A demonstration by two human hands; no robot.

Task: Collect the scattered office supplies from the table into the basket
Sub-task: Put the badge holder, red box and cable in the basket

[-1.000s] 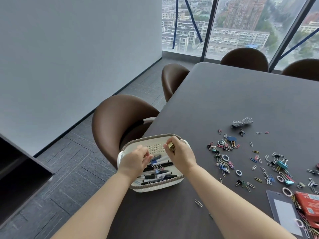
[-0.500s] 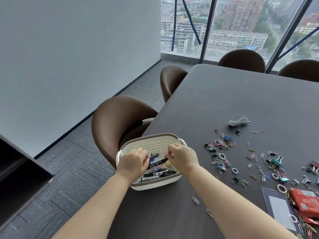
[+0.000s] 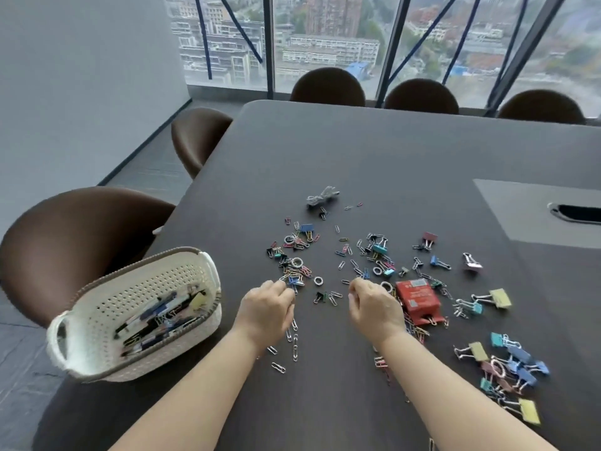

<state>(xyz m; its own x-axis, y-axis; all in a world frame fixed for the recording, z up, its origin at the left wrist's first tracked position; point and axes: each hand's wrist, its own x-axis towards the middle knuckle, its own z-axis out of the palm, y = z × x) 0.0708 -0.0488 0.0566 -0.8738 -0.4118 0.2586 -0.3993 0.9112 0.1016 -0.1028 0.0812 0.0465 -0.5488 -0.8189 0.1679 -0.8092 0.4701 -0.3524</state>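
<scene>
The head camera, the only view, looks down on a dark worktop (image 3: 406, 164) strewn with small office supplies. Take the red box (image 3: 418, 301) as the landmark. The basket (image 3: 208, 268), white and perforated, sits well to the left of it at the worktop's left edge, with pens and a few clips already inside. Paper clips (image 3: 294, 273) and ring clips lie in a loose heap left of and beyond the box; a cluster of larger binder clips (image 3: 512, 369) lies nearer the person and to the right of it.

Both forearms reach forward from the bottom of the frame, wrists low, knuckles up. The left hand (image 3: 266, 307) is left of the box, fingers curled down at the near edge of the paper-clip heap. The right hand (image 3: 374, 307) is just beside the box's left side, fingers likewise curled. Each looks pinched closed on small clips, but the fingertips are hidden beneath the knuckles, so whether anything is held cannot be told.

The step in hand seems to be gathering loose clips. It would go best by raking them into a tight pile with cupped fingers, then lifting a full pinch and carrying it low over the basket rim so that none drop on the way.
</scene>
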